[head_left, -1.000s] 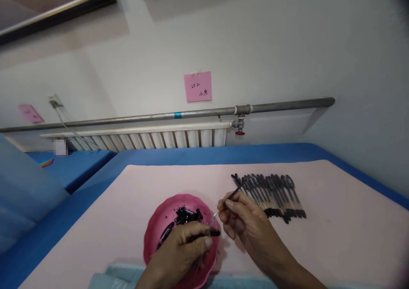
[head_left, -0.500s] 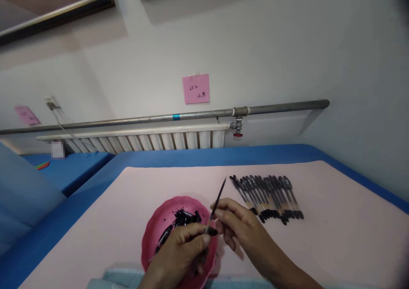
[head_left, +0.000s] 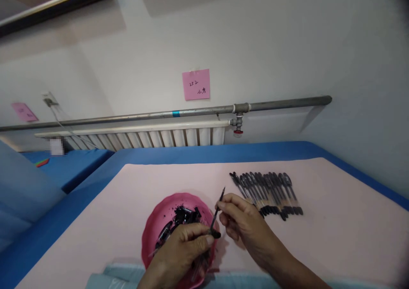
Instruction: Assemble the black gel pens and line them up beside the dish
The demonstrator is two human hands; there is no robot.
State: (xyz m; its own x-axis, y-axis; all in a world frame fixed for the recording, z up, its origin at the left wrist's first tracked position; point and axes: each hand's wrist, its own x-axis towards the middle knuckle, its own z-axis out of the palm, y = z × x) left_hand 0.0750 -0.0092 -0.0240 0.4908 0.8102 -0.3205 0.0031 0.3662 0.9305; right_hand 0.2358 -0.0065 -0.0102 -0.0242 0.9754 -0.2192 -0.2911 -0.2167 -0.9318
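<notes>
My left hand point(head_left: 183, 253) is closed over the pink bowl point(head_left: 147, 229), pinching a clear pen barrel; a black pen piece point(head_left: 216, 234) shows at its fingertips. Most of the barrel is hidden by the fingers. Thumb and finger of my right hand point(head_left: 247, 221) pinch a dark pen refill point(head_left: 221, 196). The refill stands tilted, its tip up and its lower end at my left fingertips; how far it sits inside the barrel I cannot tell. Black caps and small black parts point(head_left: 183, 216) lie in the bowl, with clear barrels partly under my left hand.
A row of capped black pens point(head_left: 268, 191) lies side by side beyond my right hand on the pink sheet point(head_left: 335, 229). Blue fabric edges the table point(head_left: 204, 152). Light-blue cloth point(head_left: 123, 276) lies at the near edge. A radiator point(head_left: 166, 136) and pipe line the wall behind.
The refill's tip has dropped lower toward my left hand. My right fingers now pinch the refill nearer its tip. The view has tilted down slightly.
</notes>
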